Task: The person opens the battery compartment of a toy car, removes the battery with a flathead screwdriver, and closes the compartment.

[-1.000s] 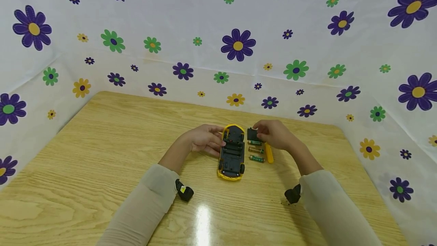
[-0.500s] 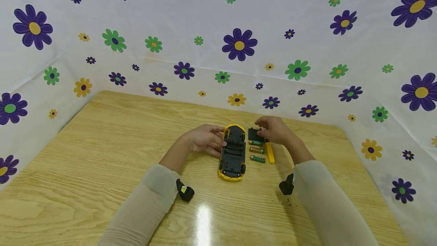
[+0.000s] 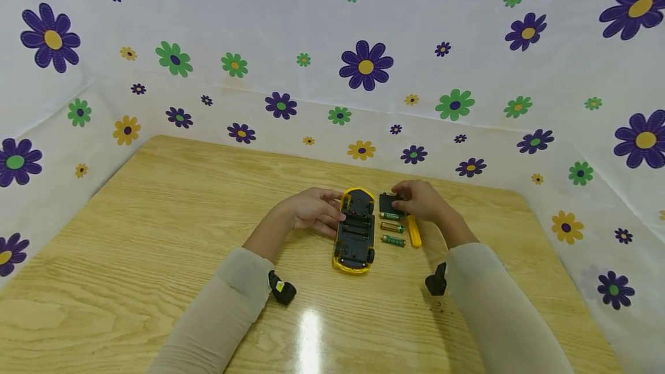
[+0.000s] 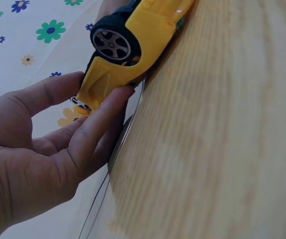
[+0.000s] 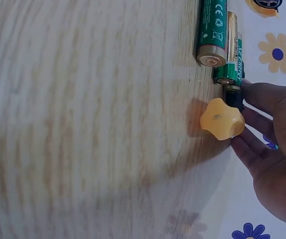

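Note:
A yellow toy car [image 3: 354, 247] lies upside down on the table, its black underside and bare battery compartment facing up. My left hand [image 3: 312, 212] grips its left side, thumb at the underside's edge and the other fingers along the flank. In the left wrist view, fingertips meet the yellow body [image 4: 108, 79] behind a wheel. To the right of the car, my right hand [image 3: 422, 199] pinches a small black battery cover [image 3: 387, 202] at its right end. Beside that hand lies a screwdriver with a yellow handle [image 3: 414, 232]; its shaft is hidden.
Three green-and-gold batteries [image 3: 393, 240] lie in a column between car and screwdriver, just below the cover. Small dark specks dot the wooden table [image 3: 208, 201] near my right wrist. A white cloth [image 3: 291, 27] printed with flowers walls the table's back and sides.
My right fingers lifted and spread over the battery cover, then came back down onto it. The screwdriver has shifted slightly right. The left hand and car have stayed in place.

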{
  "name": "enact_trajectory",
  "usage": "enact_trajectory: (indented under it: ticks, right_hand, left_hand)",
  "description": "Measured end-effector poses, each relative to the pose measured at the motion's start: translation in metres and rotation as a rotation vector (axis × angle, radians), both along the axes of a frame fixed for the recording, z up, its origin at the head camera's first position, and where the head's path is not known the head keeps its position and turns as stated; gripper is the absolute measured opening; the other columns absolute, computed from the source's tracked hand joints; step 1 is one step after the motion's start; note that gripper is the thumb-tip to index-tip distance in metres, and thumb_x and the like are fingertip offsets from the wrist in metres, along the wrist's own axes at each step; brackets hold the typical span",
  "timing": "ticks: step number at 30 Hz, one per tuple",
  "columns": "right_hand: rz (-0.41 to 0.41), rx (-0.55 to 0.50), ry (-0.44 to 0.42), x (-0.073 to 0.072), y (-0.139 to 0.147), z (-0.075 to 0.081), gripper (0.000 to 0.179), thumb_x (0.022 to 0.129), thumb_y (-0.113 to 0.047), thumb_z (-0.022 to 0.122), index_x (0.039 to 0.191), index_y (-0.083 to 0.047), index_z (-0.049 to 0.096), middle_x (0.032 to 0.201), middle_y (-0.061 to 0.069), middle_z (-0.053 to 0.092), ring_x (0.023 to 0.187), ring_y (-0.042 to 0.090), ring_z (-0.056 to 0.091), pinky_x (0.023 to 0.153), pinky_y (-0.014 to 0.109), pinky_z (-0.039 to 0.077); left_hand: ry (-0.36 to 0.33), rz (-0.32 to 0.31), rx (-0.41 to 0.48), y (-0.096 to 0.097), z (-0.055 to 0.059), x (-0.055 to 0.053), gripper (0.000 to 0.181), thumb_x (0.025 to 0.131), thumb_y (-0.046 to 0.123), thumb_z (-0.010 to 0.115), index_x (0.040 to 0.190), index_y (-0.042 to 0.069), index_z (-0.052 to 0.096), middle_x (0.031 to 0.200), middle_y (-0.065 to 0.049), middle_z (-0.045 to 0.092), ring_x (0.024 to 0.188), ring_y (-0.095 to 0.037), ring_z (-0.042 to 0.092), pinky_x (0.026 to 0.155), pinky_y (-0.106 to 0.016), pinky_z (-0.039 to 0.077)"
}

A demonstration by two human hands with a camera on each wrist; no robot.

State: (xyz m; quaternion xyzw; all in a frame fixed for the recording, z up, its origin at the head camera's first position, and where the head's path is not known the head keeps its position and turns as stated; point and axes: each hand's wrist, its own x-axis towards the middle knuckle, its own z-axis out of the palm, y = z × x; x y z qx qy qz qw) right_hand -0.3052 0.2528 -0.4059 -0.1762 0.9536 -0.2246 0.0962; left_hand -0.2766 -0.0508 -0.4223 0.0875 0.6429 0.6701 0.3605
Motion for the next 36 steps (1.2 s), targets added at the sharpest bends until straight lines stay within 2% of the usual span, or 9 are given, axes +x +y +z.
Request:
enact_trajectory:
  ticks: [5, 11, 15, 22, 29, 36]
  right_hand:
    - [-0.009, 0.004, 0.01, -0.001, -0.001, 0.0, 0.037, 0.099, -0.016, 0.068, 0.133, 0.001, 0.065, 0.122, 0.02, 0.067, 0.107, 0.036, 0.06, 0.1, 0.054, 0.051]
    - [-0.027, -0.007, 0.031, 0.0, -0.001, 0.001, 0.037, 0.099, -0.015, 0.069, 0.132, 0.002, 0.065, 0.133, 0.022, 0.064, 0.125, 0.044, 0.057, 0.109, 0.061, 0.044]
    - [-0.029, -0.016, 0.048, 0.0, -0.001, 0.002, 0.038, 0.099, -0.013, 0.068, 0.133, 0.002, 0.064, 0.135, 0.024, 0.062, 0.128, 0.046, 0.054, 0.111, 0.062, 0.041]
    - [-0.046, -0.048, 0.072, 0.001, -0.003, 0.002, 0.036, 0.099, -0.01, 0.068, 0.133, 0.002, 0.065, 0.134, 0.024, 0.059, 0.126, 0.044, 0.055, 0.109, 0.06, 0.044]
    - [-0.055, -0.056, 0.124, 0.002, -0.006, 0.003, 0.03, 0.098, -0.007, 0.07, 0.127, 0.001, 0.07, 0.125, 0.022, 0.06, 0.113, 0.041, 0.058, 0.101, 0.055, 0.052]
    - [-0.035, -0.091, 0.172, 0.004, -0.01, 0.005, 0.022, 0.1, 0.0, 0.062, 0.12, 0.003, 0.072, 0.119, 0.022, 0.061, 0.11, 0.04, 0.061, 0.096, 0.051, 0.056]
  left_hand:
    - [0.0, 0.001, 0.005, -0.001, 0.0, 0.0, 0.071, 0.094, -0.006, 0.066, 0.158, 0.009, 0.038, 0.138, -0.022, 0.056, 0.1, -0.032, 0.071, 0.088, -0.05, 0.061]
    - [0.001, -0.002, 0.004, -0.001, 0.002, 0.001, 0.07, 0.094, -0.006, 0.065, 0.157, 0.009, 0.039, 0.136, -0.021, 0.057, 0.101, -0.033, 0.071, 0.088, -0.049, 0.061]
    - [0.001, -0.002, -0.001, -0.001, 0.002, 0.001, 0.07, 0.094, -0.006, 0.065, 0.157, 0.008, 0.039, 0.136, -0.021, 0.057, 0.099, -0.032, 0.071, 0.088, -0.049, 0.061]
    - [0.0, -0.001, -0.002, -0.001, 0.002, 0.001, 0.07, 0.094, -0.006, 0.065, 0.157, 0.008, 0.039, 0.136, -0.021, 0.057, 0.099, -0.031, 0.071, 0.087, -0.049, 0.061]
    - [0.002, -0.001, 0.0, -0.001, 0.001, 0.001, 0.072, 0.094, -0.006, 0.065, 0.158, 0.008, 0.036, 0.136, -0.021, 0.056, 0.1, -0.031, 0.071, 0.087, -0.049, 0.061]
    - [0.01, 0.002, -0.003, -0.001, 0.002, 0.001, 0.073, 0.094, -0.006, 0.066, 0.159, 0.008, 0.035, 0.137, -0.021, 0.055, 0.1, -0.031, 0.07, 0.087, -0.048, 0.061]
